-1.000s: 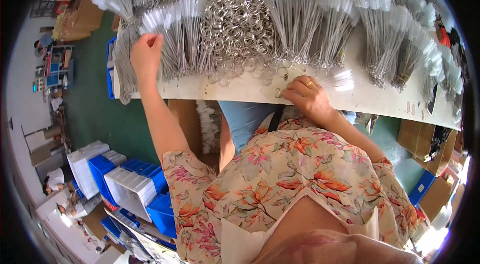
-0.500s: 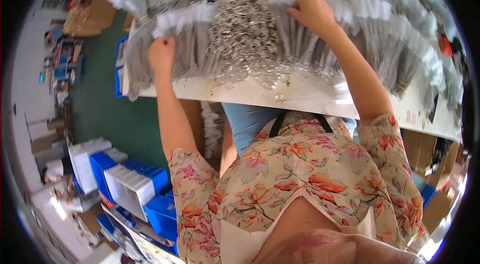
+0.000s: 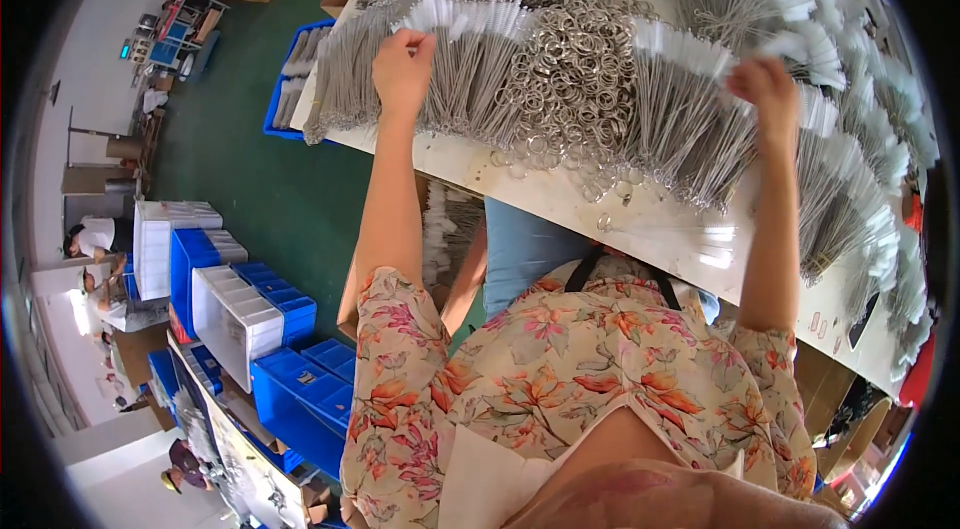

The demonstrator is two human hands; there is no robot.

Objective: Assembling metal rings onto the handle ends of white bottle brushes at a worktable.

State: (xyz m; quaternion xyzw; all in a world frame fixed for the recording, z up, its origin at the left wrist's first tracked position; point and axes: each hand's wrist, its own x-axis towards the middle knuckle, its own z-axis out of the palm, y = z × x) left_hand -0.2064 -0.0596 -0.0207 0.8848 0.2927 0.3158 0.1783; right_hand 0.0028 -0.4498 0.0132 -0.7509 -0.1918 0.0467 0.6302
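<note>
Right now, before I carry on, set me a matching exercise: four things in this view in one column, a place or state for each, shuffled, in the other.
Things:
1. left hand
2. right hand
3. pile of metal rings
4. blue crates

Places or states:
A. stacked on the floor, left of the person
B. on a white-tipped wire bundle at the table's left part
C. heaped on the table between the two hands
D. on the fanned wire bundles right of the rings

Pairs: 1-B, 2-D, 3-C, 4-A
</note>
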